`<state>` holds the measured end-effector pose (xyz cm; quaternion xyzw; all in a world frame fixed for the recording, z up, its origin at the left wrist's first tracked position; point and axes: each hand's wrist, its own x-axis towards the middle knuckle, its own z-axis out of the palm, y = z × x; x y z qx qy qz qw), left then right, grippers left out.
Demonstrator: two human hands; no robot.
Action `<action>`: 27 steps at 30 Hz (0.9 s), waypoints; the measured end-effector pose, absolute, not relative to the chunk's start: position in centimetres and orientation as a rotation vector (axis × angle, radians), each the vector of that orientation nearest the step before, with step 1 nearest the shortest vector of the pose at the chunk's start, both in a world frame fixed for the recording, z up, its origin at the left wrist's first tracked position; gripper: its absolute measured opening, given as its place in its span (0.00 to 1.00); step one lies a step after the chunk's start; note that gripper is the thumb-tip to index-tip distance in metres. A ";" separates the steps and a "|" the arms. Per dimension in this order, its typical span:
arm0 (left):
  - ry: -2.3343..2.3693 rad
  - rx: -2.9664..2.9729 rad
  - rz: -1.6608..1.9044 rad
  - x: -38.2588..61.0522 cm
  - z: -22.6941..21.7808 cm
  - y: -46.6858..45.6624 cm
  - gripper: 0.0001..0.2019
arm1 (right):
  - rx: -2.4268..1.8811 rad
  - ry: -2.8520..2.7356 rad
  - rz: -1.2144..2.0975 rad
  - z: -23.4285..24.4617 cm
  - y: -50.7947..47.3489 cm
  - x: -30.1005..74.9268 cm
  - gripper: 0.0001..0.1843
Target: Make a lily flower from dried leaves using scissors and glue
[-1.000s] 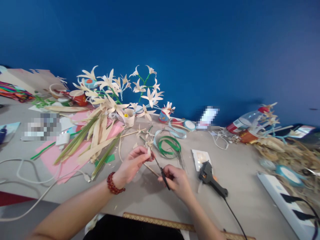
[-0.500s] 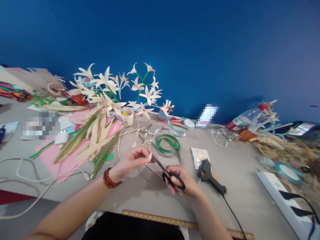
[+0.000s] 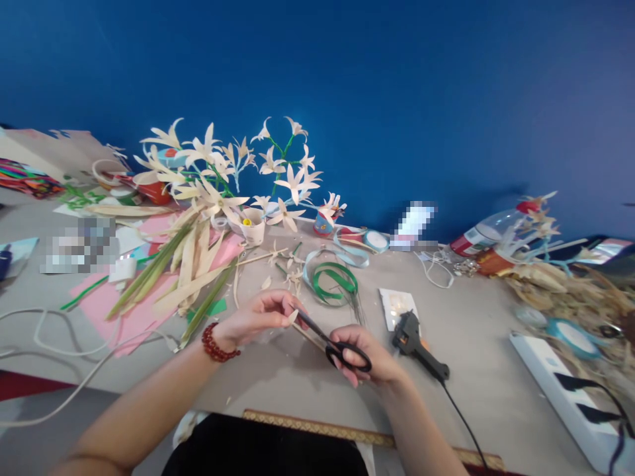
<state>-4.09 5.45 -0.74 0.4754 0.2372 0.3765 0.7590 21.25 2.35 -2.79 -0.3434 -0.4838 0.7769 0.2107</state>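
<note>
My left hand [image 3: 258, 318], with a red bead bracelet at the wrist, pinches a small pale petal-shaped strip [image 3: 294, 316] between thumb and fingers. My right hand [image 3: 370, 357] has its fingers through the black handles of a pair of scissors [image 3: 331, 342]. The blades point up-left and their tips meet the strip. Both hands hover just above the grey table [image 3: 476, 344], near its front edge. A thin pale stick [image 3: 308, 338] lies on the table under the scissors.
A black glue gun [image 3: 417, 344] with its cord lies right of my right hand. Green ribbon coil [image 3: 335, 283], pale leaf strips on pink paper [image 3: 129, 317], cream paper flowers [image 3: 223, 175], white cables [image 3: 59, 344], a plastic bottle [image 3: 489, 238], dried husks and a white power strip [image 3: 565, 390] crowd the table.
My right hand turned so the scissor handles now show, and moved slightly right. The left hand dropped a little with the strip. The view shifted slightly.
</note>
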 end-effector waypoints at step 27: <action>1.068 1.452 0.967 -5.1 -1.4 7.4 0.07 | -1.493 -1.836 1.273 -2.7 3.0 20.9 0.23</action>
